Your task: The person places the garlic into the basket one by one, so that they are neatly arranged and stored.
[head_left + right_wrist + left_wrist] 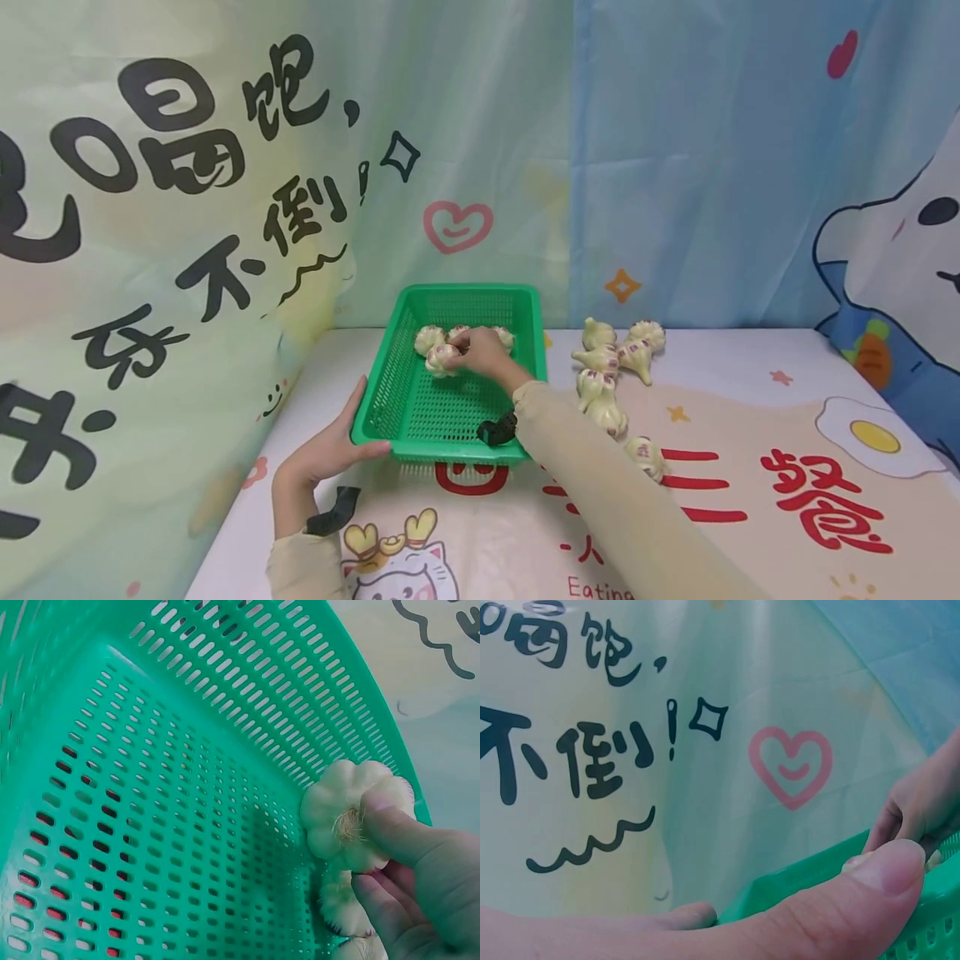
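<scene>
A green perforated plastic basket stands on the table with several garlic bulbs toward its far end. My right hand reaches over it and pinches one garlic bulb between thumb and fingers. In the right wrist view this bulb's root end shows, near the basket wall and beside other bulbs. My left hand rests against the near left corner, its thumb lying straight along the front rim and its fingers extended along the left side. Some of its fingers are hidden.
To the right of the basket lie several more garlic bulbs, with a separate bulb nearer the front beside my right sleeve. A printed cloth covers the table. Behind it hangs a printed curtain.
</scene>
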The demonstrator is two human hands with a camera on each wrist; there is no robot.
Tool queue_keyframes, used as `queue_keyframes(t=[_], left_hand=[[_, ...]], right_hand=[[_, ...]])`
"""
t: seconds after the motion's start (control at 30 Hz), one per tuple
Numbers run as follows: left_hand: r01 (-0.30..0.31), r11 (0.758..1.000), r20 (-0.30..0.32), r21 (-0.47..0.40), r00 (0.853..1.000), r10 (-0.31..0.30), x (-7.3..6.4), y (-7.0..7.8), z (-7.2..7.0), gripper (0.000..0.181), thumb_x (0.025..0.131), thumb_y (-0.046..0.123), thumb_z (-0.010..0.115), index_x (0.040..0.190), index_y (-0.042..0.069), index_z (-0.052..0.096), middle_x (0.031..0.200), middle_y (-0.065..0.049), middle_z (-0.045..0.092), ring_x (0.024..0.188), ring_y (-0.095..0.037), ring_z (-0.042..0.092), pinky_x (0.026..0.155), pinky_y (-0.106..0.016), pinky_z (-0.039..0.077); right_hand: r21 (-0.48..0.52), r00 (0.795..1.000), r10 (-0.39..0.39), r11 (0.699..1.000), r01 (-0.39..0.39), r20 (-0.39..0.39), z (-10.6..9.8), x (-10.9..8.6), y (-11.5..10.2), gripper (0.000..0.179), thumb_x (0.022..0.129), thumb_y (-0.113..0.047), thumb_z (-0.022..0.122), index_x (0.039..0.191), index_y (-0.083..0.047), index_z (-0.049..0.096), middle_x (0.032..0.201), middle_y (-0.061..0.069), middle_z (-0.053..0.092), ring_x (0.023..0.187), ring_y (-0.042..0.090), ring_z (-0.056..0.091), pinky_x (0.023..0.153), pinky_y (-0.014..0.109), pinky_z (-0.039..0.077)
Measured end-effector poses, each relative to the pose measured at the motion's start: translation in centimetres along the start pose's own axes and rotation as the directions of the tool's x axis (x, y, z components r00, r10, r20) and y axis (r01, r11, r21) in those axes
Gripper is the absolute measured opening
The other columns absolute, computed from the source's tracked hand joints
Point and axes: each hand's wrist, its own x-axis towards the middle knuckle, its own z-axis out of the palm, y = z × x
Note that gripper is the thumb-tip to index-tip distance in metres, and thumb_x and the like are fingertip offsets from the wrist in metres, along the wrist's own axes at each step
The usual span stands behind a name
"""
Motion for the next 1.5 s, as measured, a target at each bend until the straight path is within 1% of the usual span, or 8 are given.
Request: queue_keyframes(t=[0.17, 0.3, 0.57, 0.77, 0.9, 1.07, 1.3, 1.5], left_hand=[[0.000, 1.000, -0.001, 0.002, 1.000, 0.000, 0.0, 0.1, -0.1, 0.115, 0.079, 0.036, 0.075, 0.151, 0.032, -0.015, 0.160, -0.015, -0.001, 0.141, -0.037, 0.018, 0.110, -0.058, 0.023], [0.001, 1.000, -0.002, 0.003, 1.000, -0.001, 0.0, 0.1, -0.2, 0.115, 0.079, 0.037, 0.075, 0.151, 0.033, -0.014, 0.159, -0.016, 0.000, 0.140, -0.036, 0.020, 0.110, -0.057, 0.024], [0.003, 1.000, -0.005, 0.003, 1.000, -0.003, 0.1, 0.1, -0.2, 0.114, 0.079, 0.037, 0.075, 0.151, 0.034, -0.014, 0.160, -0.014, -0.002, 0.142, -0.037, 0.016, 0.110, -0.058, 0.023], [0.008, 1.000, -0.007, 0.012, 1.000, -0.008, 0.0, 0.0, -0.3, 0.114, 0.079, 0.037, 0.075, 0.151, 0.033, -0.014, 0.160, -0.015, -0.001, 0.142, -0.037, 0.016, 0.110, -0.059, 0.022], [0.002, 1.000, -0.007, 0.010, 1.000, -0.002, 0.1, -0.1, -0.3, 0.113, 0.080, 0.036, 0.075, 0.151, 0.034, -0.014, 0.160, -0.014, -0.002, 0.143, -0.037, 0.014, 0.111, -0.059, 0.022], [0.010, 1.000, -0.009, 0.002, 1.000, -0.010, 0.2, -0.3, -0.1, 0.113, 0.080, 0.037, 0.074, 0.151, 0.035, -0.014, 0.160, -0.013, -0.003, 0.144, -0.036, 0.013, 0.111, -0.058, 0.021], [0.010, 1.000, -0.007, -0.007, 1.000, -0.010, 0.4, -0.5, 0.1, 0.113, 0.080, 0.037, 0.075, 0.150, 0.037, -0.013, 0.160, -0.012, -0.002, 0.142, -0.034, 0.017, 0.111, -0.057, 0.022], [0.018, 1.000, -0.011, -0.016, 1.000, -0.018, 0.4, -0.6, 0.1, 0.112, 0.080, 0.038, 0.075, 0.150, 0.038, -0.013, 0.160, -0.011, -0.001, 0.142, -0.034, 0.018, 0.111, -0.057, 0.022]], right_hand=[[-0.072, 0.998, -0.049, 0.996, 0.051, 0.032, 0.3, 0.5, 0.0, 0.031, 0.082, -0.022, 0.074, 0.066, -0.008, 0.052, 0.060, -0.003, 0.040, 0.060, 0.010, 0.032, 0.062, 0.025, 0.031], [-0.108, 0.991, -0.120, 0.986, 0.125, 0.053, 0.6, 0.7, 0.1, 0.041, 0.083, -0.021, 0.073, 0.060, -0.012, 0.041, 0.055, -0.005, 0.027, 0.055, 0.011, 0.023, 0.059, 0.025, 0.025], [-0.162, 0.987, -0.151, 0.974, 0.159, 0.061, 1.0, 0.9, 0.1, 0.039, 0.085, -0.021, 0.072, 0.060, -0.013, 0.043, 0.056, -0.006, 0.027, 0.056, 0.010, 0.023, 0.058, 0.023, 0.024], [-0.148, 0.989, -0.112, 0.981, 0.125, 0.096, 1.6, 1.3, 0.1, 0.039, 0.087, -0.021, 0.069, 0.059, -0.014, 0.042, 0.054, -0.006, 0.026, 0.055, 0.010, 0.023, 0.058, 0.024, 0.025], [-0.140, 0.993, -0.062, 0.987, 0.076, 0.103, 2.0, 1.5, 0.2, 0.031, 0.086, -0.022, 0.071, 0.063, -0.012, 0.053, 0.055, -0.006, 0.032, 0.056, 0.010, 0.029, 0.058, 0.023, 0.027], [-0.129, 0.993, -0.079, 0.987, 0.091, 0.091, 2.5, 1.7, 0.4, 0.025, 0.086, -0.022, 0.071, 0.068, -0.008, 0.061, 0.055, -0.007, 0.035, 0.056, 0.009, 0.030, 0.057, 0.022, 0.027], [-0.109, 0.993, -0.086, 0.990, 0.094, 0.078, 2.7, 1.6, 0.7, 0.042, 0.086, -0.023, 0.070, 0.056, -0.014, 0.044, 0.051, -0.007, 0.026, 0.052, 0.010, 0.022, 0.055, 0.023, 0.023], [-0.088, 0.996, -0.058, 0.994, 0.064, 0.071, 2.9, 1.6, 0.7, 0.035, 0.086, -0.025, 0.071, 0.060, -0.013, 0.051, 0.053, -0.006, 0.033, 0.054, 0.010, 0.024, 0.057, 0.024, 0.025]])
